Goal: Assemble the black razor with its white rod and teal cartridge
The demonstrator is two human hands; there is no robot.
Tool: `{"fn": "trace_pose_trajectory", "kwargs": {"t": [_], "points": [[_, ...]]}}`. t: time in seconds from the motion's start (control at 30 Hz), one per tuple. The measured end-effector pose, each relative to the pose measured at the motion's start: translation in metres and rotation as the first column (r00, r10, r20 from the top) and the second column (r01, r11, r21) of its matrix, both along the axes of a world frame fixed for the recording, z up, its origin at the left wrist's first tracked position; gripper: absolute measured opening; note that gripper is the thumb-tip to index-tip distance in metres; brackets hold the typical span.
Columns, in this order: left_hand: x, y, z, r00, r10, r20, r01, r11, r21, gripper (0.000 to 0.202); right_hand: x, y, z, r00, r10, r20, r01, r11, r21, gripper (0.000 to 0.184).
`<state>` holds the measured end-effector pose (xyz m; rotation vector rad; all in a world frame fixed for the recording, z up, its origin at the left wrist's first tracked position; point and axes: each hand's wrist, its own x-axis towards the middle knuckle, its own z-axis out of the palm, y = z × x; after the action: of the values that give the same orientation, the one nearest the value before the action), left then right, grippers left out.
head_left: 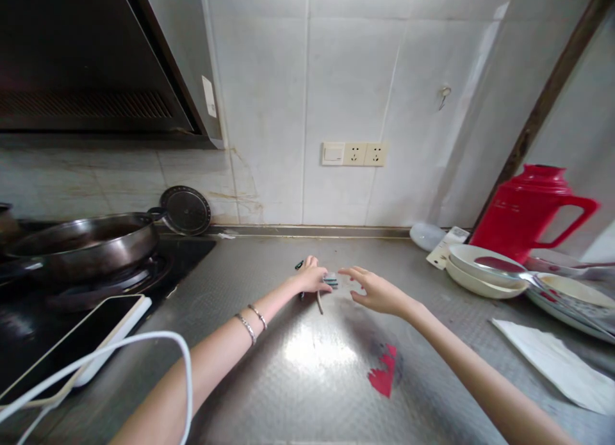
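My left hand (311, 276), with two bracelets on its wrist, is closed over a small bundle low on the metal countertop (269, 368). Out of its grip show a teal-and-grey piece (331, 280), a thin brownish strip (319, 303) and a black tip (299, 264). The fingers hide most of the bundle, so I cannot tell its kind. Just to the right, my right hand (375, 291) hovers over the counter with its fingers apart and nothing in them. Its fingertips point toward the teal-and-grey piece without touching it.
A red patch (383, 371) lies on the counter in front. To the right are a red thermos (523, 208), stacked bowls (480, 282) and a white napkin (552, 365). At left, a pan (96, 246) sits on the stove, near a phone (72, 352) and white cable (185, 362).
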<state>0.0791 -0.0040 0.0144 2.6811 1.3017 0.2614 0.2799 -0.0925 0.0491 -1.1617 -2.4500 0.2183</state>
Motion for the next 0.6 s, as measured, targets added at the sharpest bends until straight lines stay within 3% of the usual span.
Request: {"fn": "trace_pose_trajectory", "kwargs": {"t": [0.33,0.6], "points": [[-0.002,0.001,-0.001,0.999,0.018,-0.038,-0.019,0.999,-0.027,0.059,0.001,0.005,-0.007,1.000,0.014,-0.028,-0.015,1.000,-0.021,0.054],[-0.010,0.008,-0.009,0.978,0.040,0.207,-0.044,0.999,0.017,0.066,0.002,0.019,-0.018,0.994,-0.023,-0.109,0.020,0.999,-0.027,0.051]]}}
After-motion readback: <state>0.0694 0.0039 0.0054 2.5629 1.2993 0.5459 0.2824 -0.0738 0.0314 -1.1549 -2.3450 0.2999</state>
